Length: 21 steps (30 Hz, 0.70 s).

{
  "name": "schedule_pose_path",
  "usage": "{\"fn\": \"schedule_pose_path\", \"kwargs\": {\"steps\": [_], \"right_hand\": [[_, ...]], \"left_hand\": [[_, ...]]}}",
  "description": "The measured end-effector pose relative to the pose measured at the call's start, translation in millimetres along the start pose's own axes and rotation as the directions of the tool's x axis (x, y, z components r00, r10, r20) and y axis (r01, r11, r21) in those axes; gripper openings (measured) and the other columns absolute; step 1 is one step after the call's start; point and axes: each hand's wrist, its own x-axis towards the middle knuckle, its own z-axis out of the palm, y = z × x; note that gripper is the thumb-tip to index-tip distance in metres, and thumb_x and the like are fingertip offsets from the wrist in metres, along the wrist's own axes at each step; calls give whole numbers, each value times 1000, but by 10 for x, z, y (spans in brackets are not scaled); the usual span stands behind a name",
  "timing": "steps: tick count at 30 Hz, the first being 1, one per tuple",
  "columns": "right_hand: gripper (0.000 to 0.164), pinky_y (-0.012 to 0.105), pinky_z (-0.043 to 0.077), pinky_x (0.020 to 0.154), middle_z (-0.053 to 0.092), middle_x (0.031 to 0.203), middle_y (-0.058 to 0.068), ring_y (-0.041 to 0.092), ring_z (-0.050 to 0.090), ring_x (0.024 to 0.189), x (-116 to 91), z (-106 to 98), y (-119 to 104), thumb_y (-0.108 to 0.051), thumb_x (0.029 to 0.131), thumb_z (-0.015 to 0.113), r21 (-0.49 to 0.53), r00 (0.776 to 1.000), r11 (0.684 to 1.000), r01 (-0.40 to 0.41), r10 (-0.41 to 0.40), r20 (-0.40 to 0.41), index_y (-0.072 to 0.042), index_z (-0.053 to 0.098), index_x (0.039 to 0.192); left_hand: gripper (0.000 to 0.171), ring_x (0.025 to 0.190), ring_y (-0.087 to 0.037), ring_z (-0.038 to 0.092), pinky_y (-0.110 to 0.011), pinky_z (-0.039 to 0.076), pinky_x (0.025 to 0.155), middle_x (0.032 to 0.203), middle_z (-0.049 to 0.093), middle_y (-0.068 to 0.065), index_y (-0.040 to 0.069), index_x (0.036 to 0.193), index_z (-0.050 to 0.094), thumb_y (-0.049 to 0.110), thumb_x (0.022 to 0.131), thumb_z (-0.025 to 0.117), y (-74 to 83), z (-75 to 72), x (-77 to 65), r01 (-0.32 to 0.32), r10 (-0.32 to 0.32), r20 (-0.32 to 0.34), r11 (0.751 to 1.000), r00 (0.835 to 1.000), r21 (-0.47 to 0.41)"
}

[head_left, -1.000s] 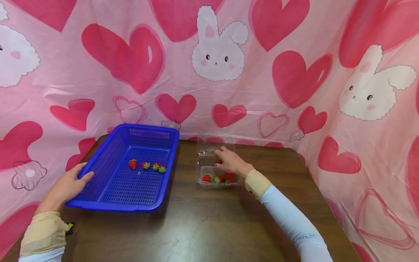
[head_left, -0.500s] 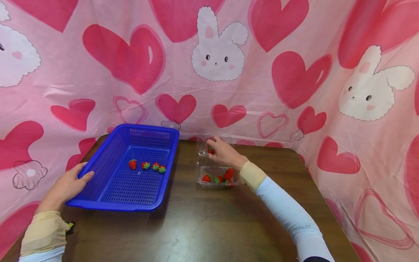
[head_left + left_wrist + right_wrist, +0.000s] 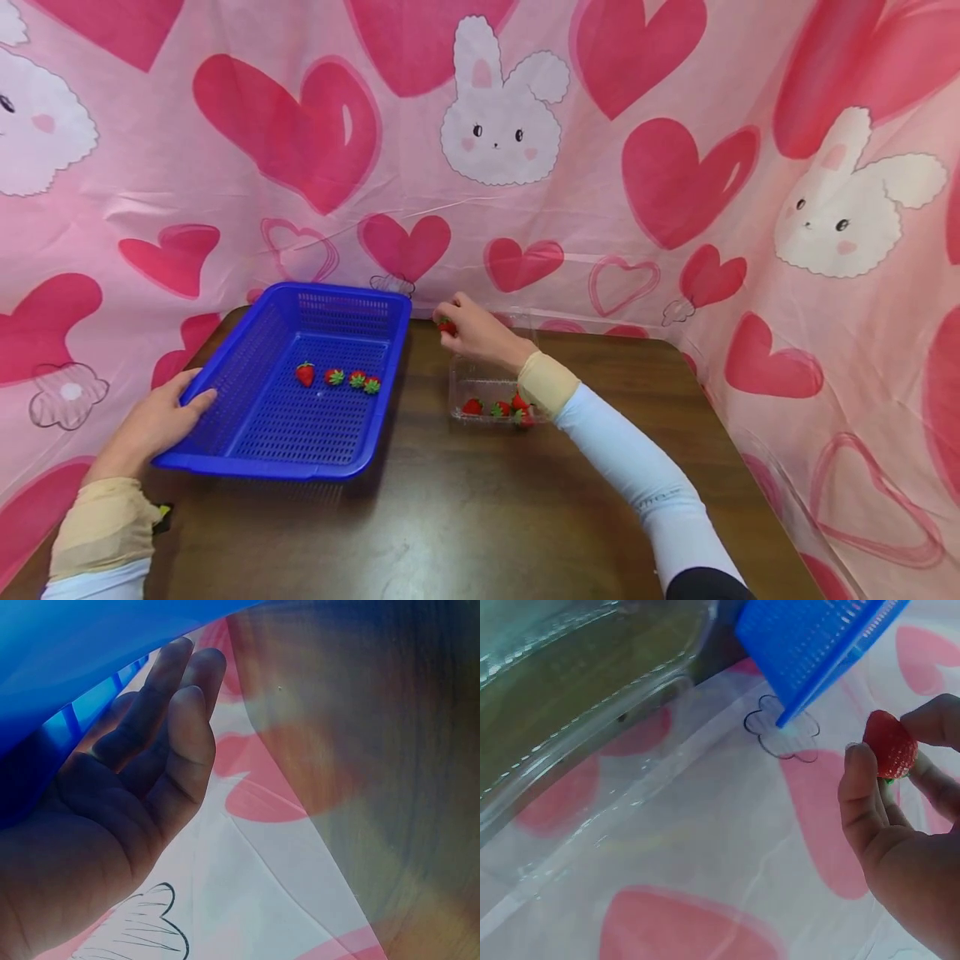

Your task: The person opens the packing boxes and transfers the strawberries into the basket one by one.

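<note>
My right grip (image 3: 480, 333) pinches one strawberry (image 3: 889, 746) between thumb and fingertips, near the middle of the head view, above the desk (image 3: 450, 517). My left grip (image 3: 153, 421) holds the rim of the blue basket (image 3: 285, 433) at left of frame, where four loose strawberries (image 3: 334, 377) lie. I have only a small, rounded surface pinched, so squeezing harder could squirt the berry out and send it rolling off the far edge. The clear lid (image 3: 522, 321) sits close under my wrist; catching it could drag the clear tray (image 3: 471, 392) and jostle the berries (image 3: 501, 409) inside. Carrying too low leftward, I might knock the basket's raised rim. My left fingers look barely bent underneath, so a bump could shift the basket.
</note>
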Motion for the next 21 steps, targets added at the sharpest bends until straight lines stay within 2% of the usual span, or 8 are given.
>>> {"fn": "schedule_pose_path", "kwargs": {"steps": [3,9,21], "right_hand": [[21,24,50,74,53,98,8,17,54,82,108,15,-57,-13,92,61,0,1000,1000,23,-23,-16,-7,63,112],[22,24,50,75,57,102,9,18,55,85,315,62,-198,-13,91,61,-2,996,997,83,-83,-32,-5,66,112],[23,17,44,72,53,105,6,14,50,84,741,315,-652,-15,93,59,46,987,993,110,-114,114,-9,62,115]], "left_hand": [[73,111,-64,41,-75,37,90,133,34,-48,-12,148,17,40,103,40,-4,0,1,-7,8,-17,1000,1000,14],[68,110,-61,45,-71,38,90,131,39,-47,-13,145,25,36,103,42,22,19,36,-69,71,-68,997,995,27],[69,110,-61,44,-72,38,91,131,38,-47,-14,146,22,36,103,42,2,20,10,-46,47,-48,999,998,13]]}}
